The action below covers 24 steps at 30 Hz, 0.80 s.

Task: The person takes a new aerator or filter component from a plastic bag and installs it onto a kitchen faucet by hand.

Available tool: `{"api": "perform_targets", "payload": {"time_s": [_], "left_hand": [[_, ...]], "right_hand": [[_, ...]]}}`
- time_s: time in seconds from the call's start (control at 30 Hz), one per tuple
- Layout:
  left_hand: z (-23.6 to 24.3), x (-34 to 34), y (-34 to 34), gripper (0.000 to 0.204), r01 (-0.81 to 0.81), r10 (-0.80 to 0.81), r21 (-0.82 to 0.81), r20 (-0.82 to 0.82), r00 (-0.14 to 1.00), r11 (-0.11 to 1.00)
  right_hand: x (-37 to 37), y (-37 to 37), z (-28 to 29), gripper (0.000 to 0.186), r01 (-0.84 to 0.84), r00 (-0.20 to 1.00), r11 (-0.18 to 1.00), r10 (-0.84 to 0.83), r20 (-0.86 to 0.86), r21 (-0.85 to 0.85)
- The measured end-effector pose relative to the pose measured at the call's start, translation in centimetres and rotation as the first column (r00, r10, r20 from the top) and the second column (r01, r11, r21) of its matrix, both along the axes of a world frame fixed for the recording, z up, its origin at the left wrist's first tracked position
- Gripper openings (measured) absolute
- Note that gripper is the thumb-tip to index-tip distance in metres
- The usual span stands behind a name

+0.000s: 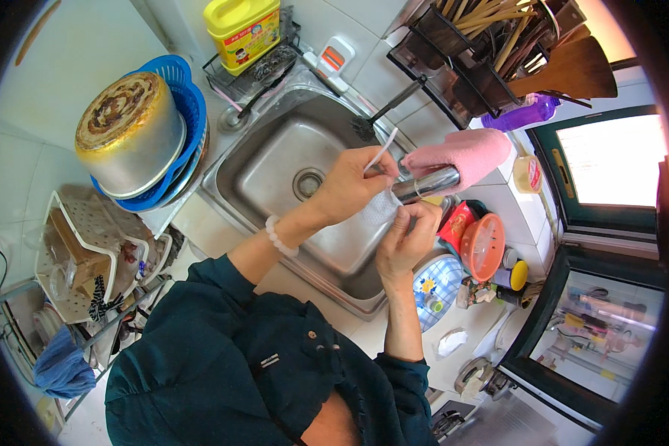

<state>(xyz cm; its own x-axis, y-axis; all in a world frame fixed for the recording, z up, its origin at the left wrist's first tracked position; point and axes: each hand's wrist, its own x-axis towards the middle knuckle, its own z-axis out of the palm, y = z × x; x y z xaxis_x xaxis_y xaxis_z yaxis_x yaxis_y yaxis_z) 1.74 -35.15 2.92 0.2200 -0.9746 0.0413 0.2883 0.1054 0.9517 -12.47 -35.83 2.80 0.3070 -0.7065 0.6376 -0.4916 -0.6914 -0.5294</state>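
Note:
Over the right side of a steel sink (pixel 271 156), both hands meet at the end of a chrome faucet (pixel 435 182). My left hand (pixel 351 187) has its fingers pinched on a thin white strip (pixel 383 149) that sticks up past them. White mesh (pixel 380 209) hangs at the faucet's end between the hands; whether it is fastened there I cannot tell. My right hand (pixel 407 241) pinches the mesh at its edge, thumb and fingers together, close under the spout. A pink cloth (pixel 461 157) drapes over the faucet's back part.
Left of the sink, an upturned metal pot (pixel 130 126) rests in a blue basket (pixel 189 100). A yellow jug (pixel 243 31) stands behind. A black brush (pixel 364 128) leans at the back edge. An orange bowl (pixel 483 253) and a checked blue tray (pixel 437 291) lie to the right.

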Motion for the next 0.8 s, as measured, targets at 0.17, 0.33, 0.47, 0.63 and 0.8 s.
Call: {"api": "perform_targets", "payload": {"time_s": [0.17, 0.33, 0.47, 0.63, 0.8], "left_hand": [[-0.2, -0.3, -0.4, 0.006, -0.053, 0.053, -0.025, 0.034, 0.998, 0.998], [0.2, 0.5, -0.2, 0.006, 0.022, -0.024, 0.029, 0.082, 0.996, 0.999], [-0.8, 1.6, -0.5, 0.015, 0.177, -0.16, 0.079, -0.185, 0.97, 0.981], [-0.6, 2.0, -0.5, 0.016, 0.274, -0.222, 0.113, -0.339, 0.914, 0.955], [-1.2, 2.1, 0.1, 0.012, 0.297, -0.204, 0.232, -0.354, 0.913, 0.926]], "right_hand": [[-0.3, -0.2, -0.2, 0.011, -0.016, 1.0, 1.0, 0.016, -0.007, 0.007], [-0.4, -0.1, 0.0, 0.012, -0.023, 1.0, 1.0, 0.023, -0.02, 0.009], [-0.2, -0.4, 0.7, 0.014, -0.007, 0.998, 0.999, 0.004, -0.056, -0.041], [-0.2, -0.5, 0.8, 0.01, -0.014, 0.998, 0.998, 0.009, -0.069, -0.069], [-0.1, -0.6, 0.5, 0.014, -0.012, 0.998, 0.995, 0.006, -0.064, -0.095]]}}
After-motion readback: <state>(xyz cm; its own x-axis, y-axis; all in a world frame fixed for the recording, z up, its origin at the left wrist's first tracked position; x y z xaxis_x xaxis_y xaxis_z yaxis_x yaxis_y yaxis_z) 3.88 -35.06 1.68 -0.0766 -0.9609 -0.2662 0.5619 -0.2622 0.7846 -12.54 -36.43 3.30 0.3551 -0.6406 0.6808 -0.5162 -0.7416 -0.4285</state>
